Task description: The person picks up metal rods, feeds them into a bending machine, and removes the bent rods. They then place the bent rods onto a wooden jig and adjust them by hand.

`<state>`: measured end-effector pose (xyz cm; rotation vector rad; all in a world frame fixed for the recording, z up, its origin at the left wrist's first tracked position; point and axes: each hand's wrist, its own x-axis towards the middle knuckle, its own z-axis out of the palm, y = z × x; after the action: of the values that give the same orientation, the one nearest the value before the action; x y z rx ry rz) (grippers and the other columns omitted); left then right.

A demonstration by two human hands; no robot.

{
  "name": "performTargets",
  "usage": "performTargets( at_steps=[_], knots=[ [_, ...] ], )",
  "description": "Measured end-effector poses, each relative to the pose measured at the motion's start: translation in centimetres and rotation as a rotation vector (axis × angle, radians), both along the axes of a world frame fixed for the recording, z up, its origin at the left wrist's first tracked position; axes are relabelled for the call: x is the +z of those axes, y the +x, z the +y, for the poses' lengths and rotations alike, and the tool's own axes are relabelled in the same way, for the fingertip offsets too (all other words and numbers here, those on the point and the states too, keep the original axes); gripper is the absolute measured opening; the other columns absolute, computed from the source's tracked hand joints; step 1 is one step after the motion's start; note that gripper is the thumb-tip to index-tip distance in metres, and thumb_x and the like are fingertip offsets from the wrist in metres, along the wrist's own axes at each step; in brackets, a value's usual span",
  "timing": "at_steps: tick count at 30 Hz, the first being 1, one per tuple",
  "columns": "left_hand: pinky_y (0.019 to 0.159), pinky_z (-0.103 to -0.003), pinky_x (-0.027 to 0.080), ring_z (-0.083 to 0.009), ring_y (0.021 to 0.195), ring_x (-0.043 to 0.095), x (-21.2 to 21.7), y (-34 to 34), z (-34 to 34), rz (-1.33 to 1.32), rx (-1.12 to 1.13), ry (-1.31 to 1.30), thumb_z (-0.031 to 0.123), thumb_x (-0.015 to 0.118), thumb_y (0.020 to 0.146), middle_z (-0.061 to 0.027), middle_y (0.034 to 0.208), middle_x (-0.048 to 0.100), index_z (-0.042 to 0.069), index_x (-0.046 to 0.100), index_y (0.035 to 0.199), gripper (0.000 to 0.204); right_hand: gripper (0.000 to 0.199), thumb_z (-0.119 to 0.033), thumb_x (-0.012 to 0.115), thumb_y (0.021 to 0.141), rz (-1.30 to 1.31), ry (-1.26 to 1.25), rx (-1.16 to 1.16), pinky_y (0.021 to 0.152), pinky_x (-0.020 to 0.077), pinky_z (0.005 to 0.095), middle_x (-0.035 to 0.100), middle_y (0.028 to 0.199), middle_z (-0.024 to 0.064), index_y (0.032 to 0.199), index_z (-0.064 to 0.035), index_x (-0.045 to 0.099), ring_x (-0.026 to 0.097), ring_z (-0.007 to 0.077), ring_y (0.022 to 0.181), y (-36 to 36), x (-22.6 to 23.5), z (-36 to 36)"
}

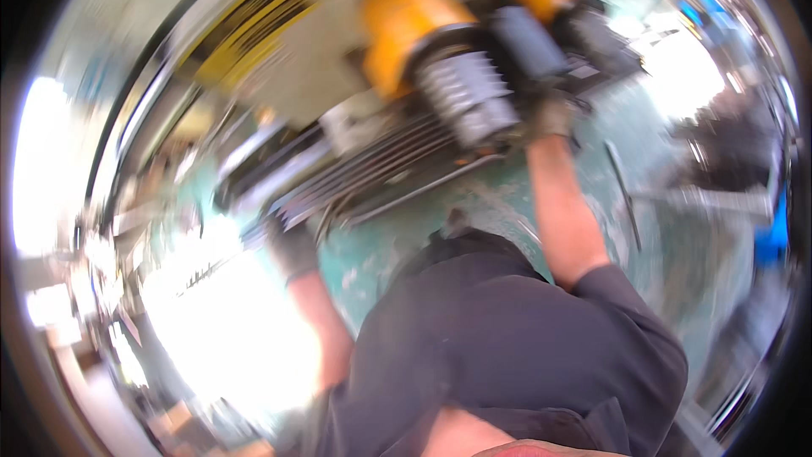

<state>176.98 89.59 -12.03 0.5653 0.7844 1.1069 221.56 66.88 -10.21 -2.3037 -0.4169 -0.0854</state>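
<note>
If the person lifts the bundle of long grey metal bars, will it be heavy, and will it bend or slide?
The bundle of long grey metal bars probably weighs a lot for its size, since it looks like solid metal. The bars look straight, so likely stiff. Lying loose side by side, they may slip apart; the gloved left hand is at one end.

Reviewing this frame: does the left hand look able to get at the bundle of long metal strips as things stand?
Probably yes. The gloved left hand already sits at the near end of the metal strips, apparently touching them, with nothing between. Motion blur hides whether its fingers are closed. The right hand is up at the yellow-and-black machine.
</note>
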Motion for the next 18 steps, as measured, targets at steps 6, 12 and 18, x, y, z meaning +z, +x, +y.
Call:
performTargets(
  at_steps=[6, 12, 18],
  knots=[
    [0.116, -0.053, 0.043, -0.0353, 0.132, 0.057, 3.0, 1.5, -1.9, -0.268, -0.089, -0.106, 0.030, 0.058, 0.109, -0.0160, 0.139, 0.063, 0.002, 0.057, 0.141, 0.043, 0.058, -0.038, 0.047, 0.104, 0.860, 1.149, -0.042, 0.114, 0.0458, 0.0572, 0.057, 0.149, 0.0195, 0.150, -0.0030, 0.054, 0.055, 0.0375, 0.137, 3.5, -4.1, -0.2],
    [0.112, -0.055, 0.047, -0.0409, 0.129, 0.059, 1.6, -12.2, 2.3, 0.089, 0.060, 0.201, 0.036, 0.048, 0.112, -0.0200, 0.144, 0.058, 0.002, 0.052, 0.142, 0.046, 0.063, -0.046, 0.044, 0.106, 0.593, 0.879, 0.076, 0.115, 0.0449, 0.0484, 0.057, 0.151, 0.0154, 0.153, -0.0047, 0.051, 0.057, 0.0326, 0.136, 3.2, -3.8, 0.9],
    [0.111, -0.058, 0.049, -0.0430, 0.127, 0.060, 0.8, -28.2, 11.2, -0.117, 0.339, 0.117, 0.043, 0.038, 0.114, -0.0206, 0.139, 0.061, 0.002, 0.057, 0.135, 0.049, 0.060, -0.046, 0.046, 0.107, 0.360, 0.547, -0.202, 0.113, 0.0455, 0.0430, 0.060, 0.148, 0.0123, 0.153, -0.0070, 0.053, 0.060, 0.0274, 0.131, 0.8, -5.7, -3.6]
  ],
)
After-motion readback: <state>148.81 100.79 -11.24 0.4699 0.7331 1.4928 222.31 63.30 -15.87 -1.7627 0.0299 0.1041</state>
